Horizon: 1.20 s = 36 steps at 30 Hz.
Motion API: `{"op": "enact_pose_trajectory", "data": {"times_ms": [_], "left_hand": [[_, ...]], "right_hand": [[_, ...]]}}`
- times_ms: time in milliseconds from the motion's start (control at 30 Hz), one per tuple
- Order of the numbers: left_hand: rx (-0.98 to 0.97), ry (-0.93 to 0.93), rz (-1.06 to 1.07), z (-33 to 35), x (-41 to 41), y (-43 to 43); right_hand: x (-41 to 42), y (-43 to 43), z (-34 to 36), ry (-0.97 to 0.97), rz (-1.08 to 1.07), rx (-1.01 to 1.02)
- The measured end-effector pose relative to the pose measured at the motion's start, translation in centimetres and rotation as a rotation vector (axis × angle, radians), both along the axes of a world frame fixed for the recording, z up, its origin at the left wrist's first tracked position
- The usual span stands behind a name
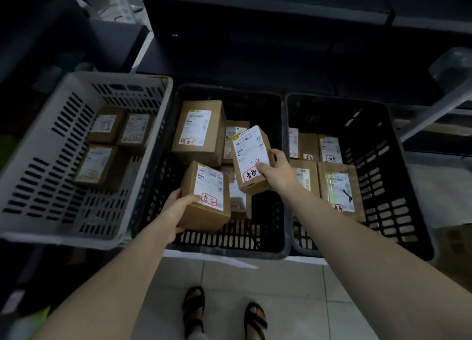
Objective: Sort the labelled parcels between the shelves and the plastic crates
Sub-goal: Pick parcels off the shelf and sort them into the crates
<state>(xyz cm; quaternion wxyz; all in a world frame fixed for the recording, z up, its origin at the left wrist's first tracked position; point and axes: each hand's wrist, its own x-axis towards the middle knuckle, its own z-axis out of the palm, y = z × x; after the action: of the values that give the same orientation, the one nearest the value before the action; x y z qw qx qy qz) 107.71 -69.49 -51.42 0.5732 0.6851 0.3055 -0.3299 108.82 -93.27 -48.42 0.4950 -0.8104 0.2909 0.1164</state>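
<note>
Fingers of left hand (178,206) curled round labelled parcel (205,197), frame centre, over middle black crate (229,240). Right hand (274,169) grips second parcel (251,159), tilted, just above.

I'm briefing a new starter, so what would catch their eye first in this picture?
The left hand and right hand each grip a labelled parcel over the middle black crate, the right parcel tilted, the left parcel nearer the camera. A grey crate with three parcels stands left of it, a second black crate right.
</note>
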Motion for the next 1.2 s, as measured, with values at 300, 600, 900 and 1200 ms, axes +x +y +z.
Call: {"op": "enact_pose_trajectory", "data": {"times_ms": [300,600,900,1200], "left_hand": [[0.102,-0.12,-0.57,-0.1,3.2,1.8],[0.185,0.016,-1.126,-1.1,8.0,0.4],[0.029,0.19,-1.157,-3.8,8.7,0.0],[0.148,-0.01,-1.165,-7.3,8.1,1.9]], "right_hand": [[-0.1,0.1,-2.9,-0.044,-0.009,-0.012],[-0.3,0.8,-5.1,-0.02,0.008,-0.084],[0.3,1.9,-7.3,0.013,-0.064,-0.083],[0.3,3.0,-8.9,0.051,-0.107,-0.056]]}}
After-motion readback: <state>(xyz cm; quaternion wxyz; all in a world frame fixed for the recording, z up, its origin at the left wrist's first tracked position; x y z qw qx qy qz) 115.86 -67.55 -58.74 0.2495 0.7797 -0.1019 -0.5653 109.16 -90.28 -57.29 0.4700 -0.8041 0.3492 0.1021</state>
